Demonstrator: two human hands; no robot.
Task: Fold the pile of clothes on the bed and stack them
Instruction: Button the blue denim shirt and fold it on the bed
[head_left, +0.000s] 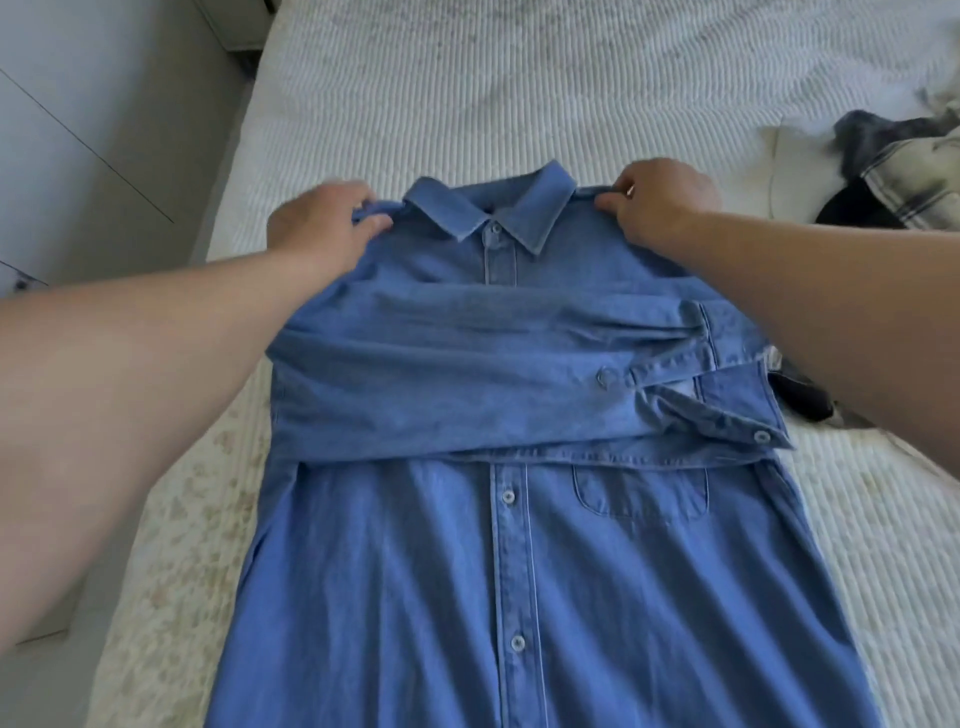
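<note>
A blue denim button-up shirt (519, 545) lies front side up on the bed (467, 93), collar pointing away from me. Its sleeves are folded across the chest, cuffs ending at the right side. My left hand (322, 221) pinches the shirt's left shoulder beside the collar. My right hand (662, 205) pinches the right shoulder, with a ring visible on one finger. Both forearms reach over the shirt's sides.
A heap of unfolded clothes (904, 166), plaid and dark pieces, sits at the bed's right edge. A dark garment (802, 397) shows under my right forearm. The floor and a pale cabinet (78, 130) lie left of the bed.
</note>
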